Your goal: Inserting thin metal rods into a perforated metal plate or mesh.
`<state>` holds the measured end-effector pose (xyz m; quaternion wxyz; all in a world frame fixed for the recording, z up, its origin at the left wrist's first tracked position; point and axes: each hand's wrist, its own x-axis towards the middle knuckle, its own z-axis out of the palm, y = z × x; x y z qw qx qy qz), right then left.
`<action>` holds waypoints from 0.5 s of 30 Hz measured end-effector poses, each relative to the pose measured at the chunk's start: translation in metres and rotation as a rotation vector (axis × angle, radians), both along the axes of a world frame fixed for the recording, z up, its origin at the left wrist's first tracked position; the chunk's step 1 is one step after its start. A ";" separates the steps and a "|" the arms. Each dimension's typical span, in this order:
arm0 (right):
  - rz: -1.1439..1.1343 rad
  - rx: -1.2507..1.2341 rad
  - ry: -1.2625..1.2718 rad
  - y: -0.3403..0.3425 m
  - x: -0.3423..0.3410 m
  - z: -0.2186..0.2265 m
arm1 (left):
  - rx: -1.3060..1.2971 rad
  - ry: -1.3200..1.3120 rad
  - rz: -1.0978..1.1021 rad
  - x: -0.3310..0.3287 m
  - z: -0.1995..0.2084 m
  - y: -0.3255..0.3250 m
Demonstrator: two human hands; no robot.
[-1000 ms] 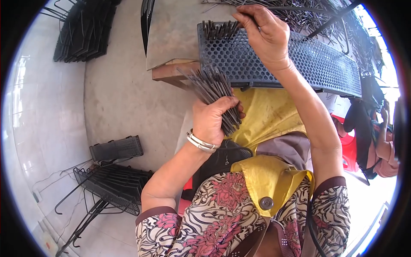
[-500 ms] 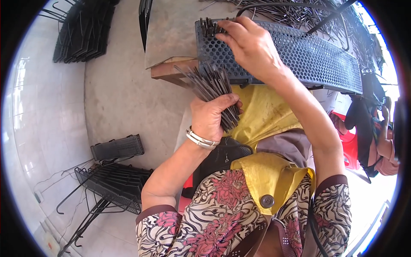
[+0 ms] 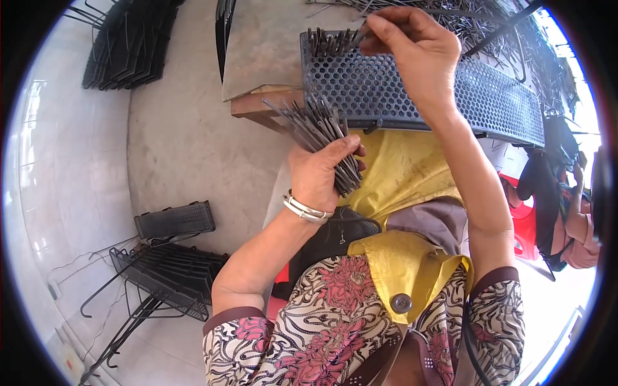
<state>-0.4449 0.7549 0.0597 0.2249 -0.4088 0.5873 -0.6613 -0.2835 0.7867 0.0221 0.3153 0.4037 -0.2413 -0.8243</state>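
My left hand [image 3: 317, 172] is wrapped round a thick bundle of thin dark metal rods [image 3: 322, 127], whose ends fan out above the fist. Beyond it lies a dark perforated metal panel [image 3: 412, 90], full of round holes. Several short rods [image 3: 327, 42] stand upright in a cluster in the holes at its far left end. Over that end my right hand [image 3: 426, 56] is closed in a pinch on a dark rod [image 3: 358, 37], just right of the cluster. The rod's lower end is blurred, so I cannot tell whether it sits in a hole.
A heap of loose rods [image 3: 476, 26] lies behind the panel. The panel rests at a worn table [image 3: 257, 58]. Stacked black racks [image 3: 170, 273] stand on the floor at left, with more black racks [image 3: 132, 45] at far left. Another person [image 3: 576, 219] sits at right.
My right hand has shifted right and slightly up along the panel's far edge, and more of the upright rods now show. My left hand keeps its bundle in nearly the same place.
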 end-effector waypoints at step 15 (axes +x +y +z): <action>-0.016 -0.317 0.673 -0.020 0.018 -0.007 | 0.036 0.033 0.010 0.003 0.001 -0.001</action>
